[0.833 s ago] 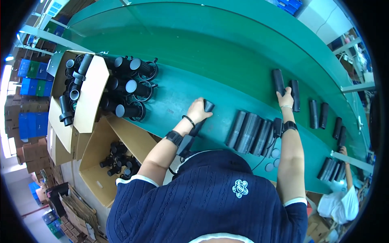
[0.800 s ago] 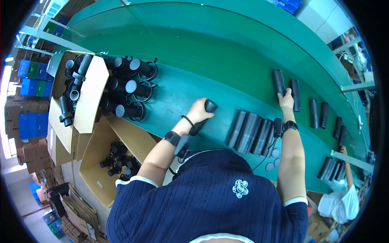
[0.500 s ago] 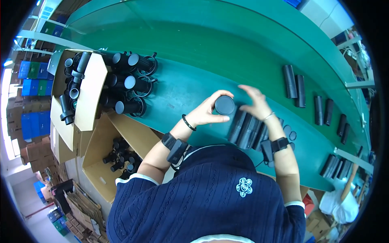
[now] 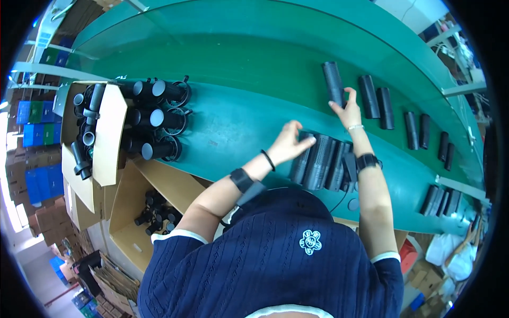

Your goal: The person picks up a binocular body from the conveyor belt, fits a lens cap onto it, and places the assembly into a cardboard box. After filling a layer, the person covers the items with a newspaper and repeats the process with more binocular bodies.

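Right hand (image 4: 347, 110): extended over the green conveyor belt (image 4: 238, 58), fingers pinching the lower end of a black ribbed cylinder (image 4: 333, 84) lying lengthwise on the belt. Gripping, not open.

Left hand (image 4: 289, 143): fingers curled down onto the near end of a black ribbed tube in the row of similar tubes (image 4: 321, 161) lying side by side at the near edge of the belt frame. In contact; whether fully closed around it cannot be told, since the fingers hide the tube end.

Further black cylinders (image 4: 377, 100) spaced along the belt to the right, well apart from the row.

To the left: black tubes with wire rings (image 4: 159, 119) stacked on their sides beside an open cardboard box (image 4: 114, 132) holding more parts.

Handling judgement: rigid plastic-looking shell, probably light enough for a one-hand lift. Ribbed surface likely to give good friction; round body likely to roll once set down across the belt. Best taken around the mid-body between thumb and fingers, or at one end for repositioning, as at the right hand. No visible fragile parts on the plain cylinders.
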A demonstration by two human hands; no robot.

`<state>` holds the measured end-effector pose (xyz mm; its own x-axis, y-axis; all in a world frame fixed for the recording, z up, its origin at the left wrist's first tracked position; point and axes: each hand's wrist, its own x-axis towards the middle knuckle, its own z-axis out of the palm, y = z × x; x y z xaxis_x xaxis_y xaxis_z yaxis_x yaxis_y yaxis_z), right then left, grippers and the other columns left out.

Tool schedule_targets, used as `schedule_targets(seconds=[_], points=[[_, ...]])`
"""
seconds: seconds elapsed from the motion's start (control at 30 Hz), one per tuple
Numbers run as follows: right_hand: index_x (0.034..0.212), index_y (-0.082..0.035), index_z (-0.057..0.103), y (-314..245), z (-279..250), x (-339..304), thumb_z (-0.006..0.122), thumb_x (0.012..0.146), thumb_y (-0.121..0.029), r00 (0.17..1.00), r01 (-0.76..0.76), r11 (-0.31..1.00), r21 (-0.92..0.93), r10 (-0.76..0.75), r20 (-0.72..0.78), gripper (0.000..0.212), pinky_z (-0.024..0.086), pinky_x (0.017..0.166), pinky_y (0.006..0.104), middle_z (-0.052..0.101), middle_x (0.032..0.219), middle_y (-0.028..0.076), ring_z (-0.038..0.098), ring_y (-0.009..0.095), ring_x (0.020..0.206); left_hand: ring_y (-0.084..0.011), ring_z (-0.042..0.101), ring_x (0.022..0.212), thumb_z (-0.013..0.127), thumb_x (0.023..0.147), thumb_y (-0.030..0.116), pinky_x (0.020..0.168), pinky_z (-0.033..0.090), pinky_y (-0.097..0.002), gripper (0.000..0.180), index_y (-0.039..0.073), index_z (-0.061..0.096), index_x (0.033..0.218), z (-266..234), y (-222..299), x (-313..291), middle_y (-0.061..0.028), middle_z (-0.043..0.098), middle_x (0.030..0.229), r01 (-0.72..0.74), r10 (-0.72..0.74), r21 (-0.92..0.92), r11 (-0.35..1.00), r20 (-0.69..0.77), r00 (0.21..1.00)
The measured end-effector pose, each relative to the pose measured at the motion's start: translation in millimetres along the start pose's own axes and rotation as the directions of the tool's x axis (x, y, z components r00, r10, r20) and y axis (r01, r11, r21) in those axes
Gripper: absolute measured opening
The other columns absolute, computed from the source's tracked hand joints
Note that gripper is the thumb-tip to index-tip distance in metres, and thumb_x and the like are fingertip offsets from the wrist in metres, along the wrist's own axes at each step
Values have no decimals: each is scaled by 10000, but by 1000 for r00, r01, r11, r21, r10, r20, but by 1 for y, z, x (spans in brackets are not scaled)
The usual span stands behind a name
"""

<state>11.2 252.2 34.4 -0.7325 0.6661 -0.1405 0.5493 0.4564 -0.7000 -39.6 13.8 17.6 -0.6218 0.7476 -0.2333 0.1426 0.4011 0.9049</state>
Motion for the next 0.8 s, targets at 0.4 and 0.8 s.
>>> schedule_targets(seconds=[0.4, 0.8], points=[[1271, -88, 415, 79, 9, 12, 810, 644, -54, 960, 14, 1000, -6, -15, -280, 742, 488, 877, 399, 617, 1121, 202, 614, 340, 1027, -262, 569, 1051, 764, 751, 200, 877, 479, -356, 688, 10, 358, 1273, 35, 25, 4, -199, 546, 1142, -73, 103, -102, 992, 338, 935], [1251, -73, 424, 77, 12, 13, 788, 671, -34, 952, 117, 990, 81, -88, -294, 685, 465, 931, 379, 591, 1185, 190, 583, 319, 1102, -142, 492, 1078, 636, 782, -67, 934, 421, -319, 697, 135, 306, 1361, -61, 24, -18, -35, 475, 1174, 59, 87, -622, 780, 202, 976]])
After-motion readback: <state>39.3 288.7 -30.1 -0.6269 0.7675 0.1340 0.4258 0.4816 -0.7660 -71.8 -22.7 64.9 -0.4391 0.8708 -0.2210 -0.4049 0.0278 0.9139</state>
